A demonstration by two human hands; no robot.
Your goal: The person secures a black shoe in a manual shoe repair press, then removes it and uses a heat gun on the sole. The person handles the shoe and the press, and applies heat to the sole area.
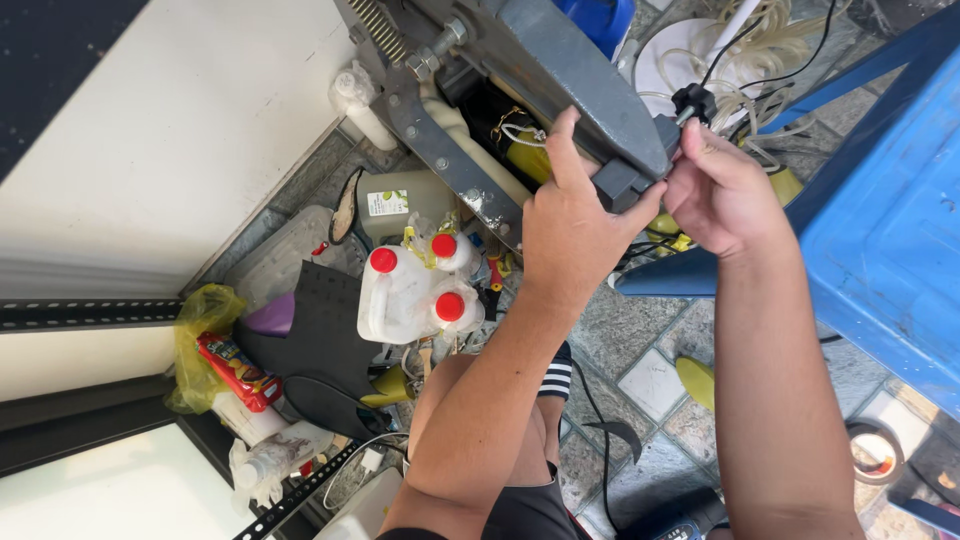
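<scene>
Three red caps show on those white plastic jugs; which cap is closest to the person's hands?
The uppermost red cap, beside the left hand; the other two sit farther left and lower.

The machine housing (560, 60) is grey, with a black knob (693, 100) at its edge. Below the housing, white jugs (410, 290) carry red caps. Left of the jugs sits a yellow bag (195, 340) holding a red packet (235, 370). Right of the housing stands a blue crate (890, 240). The floor (650, 340) is mottled grey-green tile.

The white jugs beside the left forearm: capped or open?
Capped. Each white jug that shows a top carries a red cap; three red caps are visible, none lying loose nearby.
</scene>
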